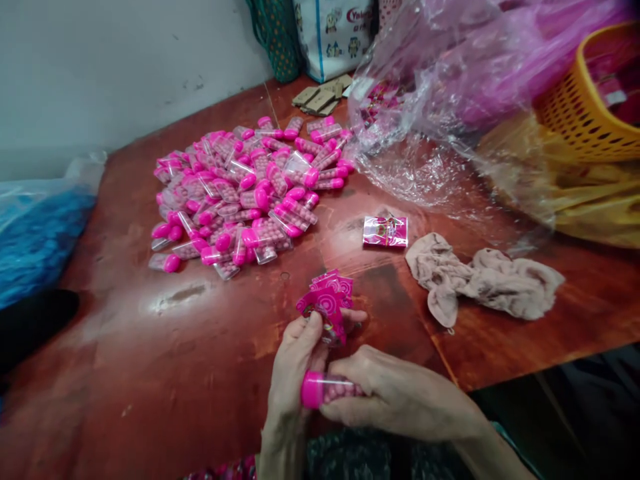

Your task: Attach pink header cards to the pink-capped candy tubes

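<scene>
My left hand is closed on several pink printed labels, fanned out above the thumb. Just below them, my right hand grips a clear tube of pink candies lying sideways, its pink cap pointing left against my left palm. Farther back, a large heap of similar pink-capped tubes lies on the red-brown table. A small stack of pink labels rests on the table to the right of the heap.
A crumpled beige cloth lies at the right. Behind it are clear plastic wrap and a yellow basket. Cardboard pieces and a white bag stand at the back. A bag of blue items is at the left.
</scene>
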